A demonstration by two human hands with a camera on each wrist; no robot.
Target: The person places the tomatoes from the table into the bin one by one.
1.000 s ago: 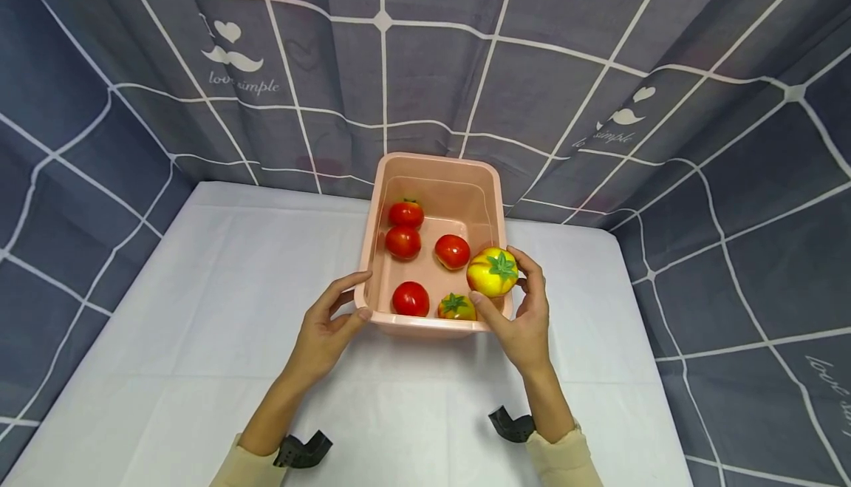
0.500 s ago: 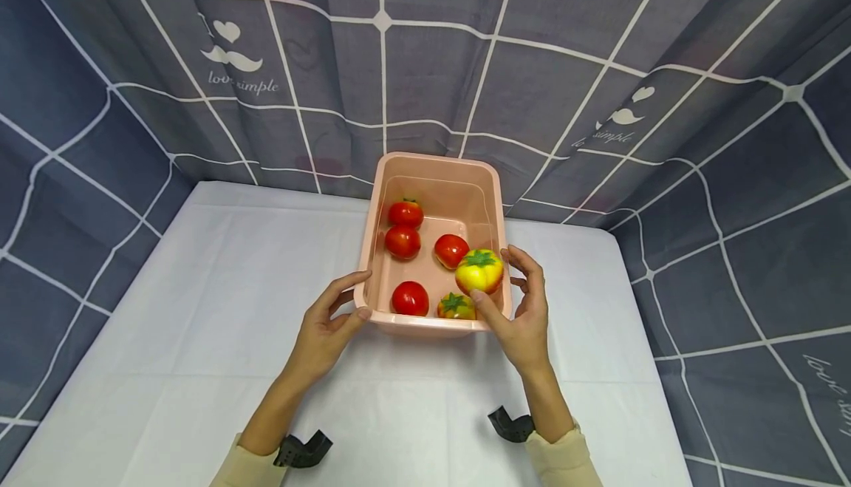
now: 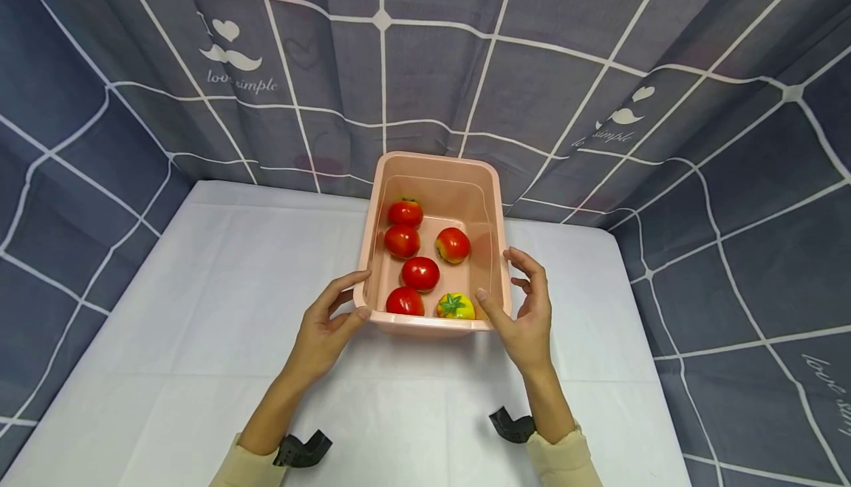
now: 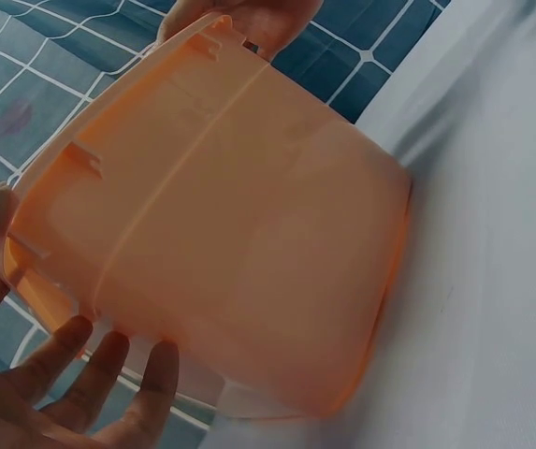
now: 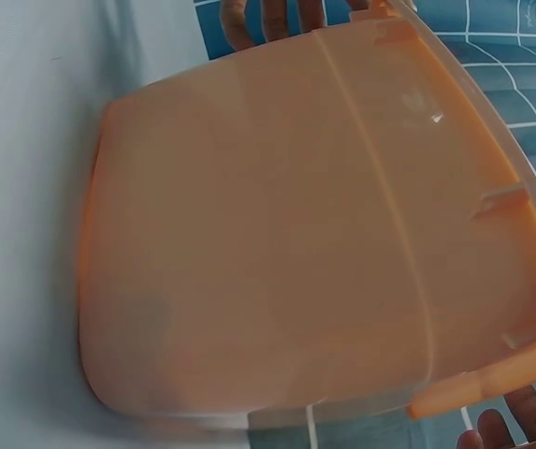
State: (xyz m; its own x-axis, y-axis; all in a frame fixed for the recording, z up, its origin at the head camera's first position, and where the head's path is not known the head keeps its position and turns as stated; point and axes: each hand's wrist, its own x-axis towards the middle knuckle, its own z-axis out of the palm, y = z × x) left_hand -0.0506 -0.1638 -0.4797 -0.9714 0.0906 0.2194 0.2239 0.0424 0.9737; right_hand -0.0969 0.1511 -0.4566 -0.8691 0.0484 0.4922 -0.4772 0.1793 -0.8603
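Observation:
A pink plastic bin (image 3: pixel 436 165) stands on the white table, with several glossy tomatoes inside. Most show red, such as the one (image 3: pixel 420 274) near the middle; a yellow one with a green star-shaped top (image 3: pixel 456 307) lies by the front wall. My left hand (image 3: pixel 326 332) holds the bin's front left corner, its fingers against the outer wall. At the right rim, my right hand (image 3: pixel 525 317) has its thumb over the inside and its fingers outside. Both wrist views look at the bin's outer walls (image 4: pixel 249 215), which hide the tomatoes.
The white cloth-covered table (image 3: pixel 253 310) extends around the bin. Grey checked curtains (image 3: pixel 439 73) hang behind and on both sides. Black wrist mounts (image 3: pixel 302 450) sit on both forearms.
A yellow-and-red tomato left my right hand and dropped into the bin. The front left red tomato shifted slightly, and the front right one turned. Both hands stayed almost still.

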